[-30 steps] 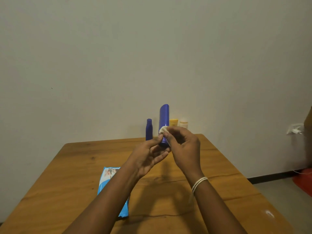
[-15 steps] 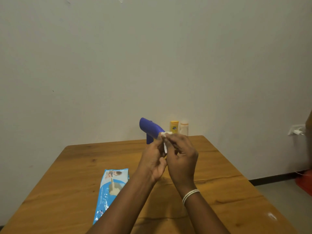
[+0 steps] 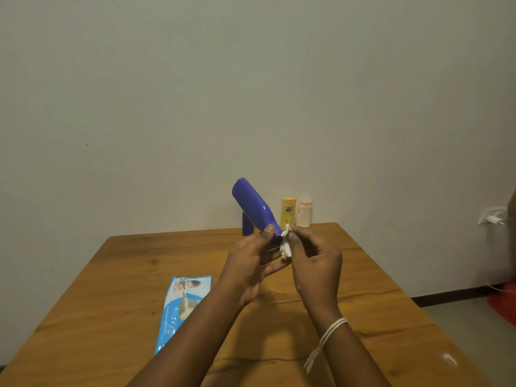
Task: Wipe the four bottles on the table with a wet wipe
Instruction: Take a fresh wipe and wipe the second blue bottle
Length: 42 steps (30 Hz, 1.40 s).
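My left hand (image 3: pixel 251 263) holds a large blue bottle (image 3: pixel 252 209) by its lower end, tilted so its base points up and to the left. My right hand (image 3: pixel 315 263) pinches a crumpled white wet wipe (image 3: pixel 286 244) against the bottle's lower end. Behind the large one, a smaller blue bottle (image 3: pixel 246 226) stands at the table's far edge, mostly hidden. To its right stand a yellow bottle (image 3: pixel 289 210) and a pale bottle with an orange band (image 3: pixel 305 212), side by side against the wall.
A blue pack of wet wipes (image 3: pixel 181 305) lies flat on the wooden table (image 3: pixel 111 303) to the left of my left forearm. A white plug and socket (image 3: pixel 492 217) sit on the wall at right. Something red (image 3: pixel 505 305) lies on the floor at right.
The large blue bottle went from upright to tilted with its base up-left. The wipe moved from the bottle's side to its lower end. The view shifted slightly.
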Available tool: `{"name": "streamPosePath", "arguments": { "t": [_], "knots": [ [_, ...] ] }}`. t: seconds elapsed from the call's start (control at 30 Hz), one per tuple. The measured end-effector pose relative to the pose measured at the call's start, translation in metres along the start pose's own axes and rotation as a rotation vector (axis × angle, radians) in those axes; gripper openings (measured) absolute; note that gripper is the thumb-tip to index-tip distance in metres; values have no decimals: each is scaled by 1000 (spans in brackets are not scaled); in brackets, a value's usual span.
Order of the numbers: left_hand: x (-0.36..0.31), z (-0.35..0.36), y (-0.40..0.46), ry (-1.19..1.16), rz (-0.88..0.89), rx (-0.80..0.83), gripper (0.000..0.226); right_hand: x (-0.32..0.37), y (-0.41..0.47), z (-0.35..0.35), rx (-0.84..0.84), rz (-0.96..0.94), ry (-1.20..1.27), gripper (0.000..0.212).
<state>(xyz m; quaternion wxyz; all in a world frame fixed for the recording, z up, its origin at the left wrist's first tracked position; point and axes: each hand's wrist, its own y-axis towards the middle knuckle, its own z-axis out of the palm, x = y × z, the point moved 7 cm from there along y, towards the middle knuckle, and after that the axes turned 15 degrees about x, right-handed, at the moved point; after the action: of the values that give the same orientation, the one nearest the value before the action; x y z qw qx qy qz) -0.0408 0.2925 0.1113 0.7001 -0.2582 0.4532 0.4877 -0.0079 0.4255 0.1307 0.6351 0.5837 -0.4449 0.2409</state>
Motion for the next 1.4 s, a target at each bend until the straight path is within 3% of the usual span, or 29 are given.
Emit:
{"name": "streamPosePath", "arguments": {
  "t": [0.1,0.2,0.27,0.37,0.43,0.53,0.77,0.93,1.13,1.23,1.33,1.4],
  "knots": [
    [-9,-12,-4,333,23,2,22,-3,14,-2,85,138,241,14],
    [-20,-27,-8,656,105,-109,22,14,31,-25,-52,76,362,12],
    [-27,-31,-12,879,141,-214,23,33,40,-42,-117,-34,236,11],
    [-34,-21,-18,1080,220,-239,27,41,61,-46,2,-43,-261,13],
    [-36,-13,-20,1098,299,-218,33,28,67,-33,180,90,-505,17],
    [-38,-8,-18,1076,361,-211,38,17,47,-3,361,191,-519,18],
    [-43,-20,-19,1057,402,-220,37,16,22,22,475,75,-206,17],
    [-36,-35,-6,1083,308,-151,29,-31,34,10,556,163,-417,17],
    [-41,-51,79,1279,217,-152,44,-104,65,12,534,344,-465,12],
    [-44,-58,151,1427,160,-116,36,-137,92,20,512,405,-486,14],
    [-46,-69,218,1513,103,-108,10,-160,119,23,408,410,-444,17],
    [-43,-75,260,1564,75,-106,19,-174,137,24,313,394,-427,20]
  ]
}}
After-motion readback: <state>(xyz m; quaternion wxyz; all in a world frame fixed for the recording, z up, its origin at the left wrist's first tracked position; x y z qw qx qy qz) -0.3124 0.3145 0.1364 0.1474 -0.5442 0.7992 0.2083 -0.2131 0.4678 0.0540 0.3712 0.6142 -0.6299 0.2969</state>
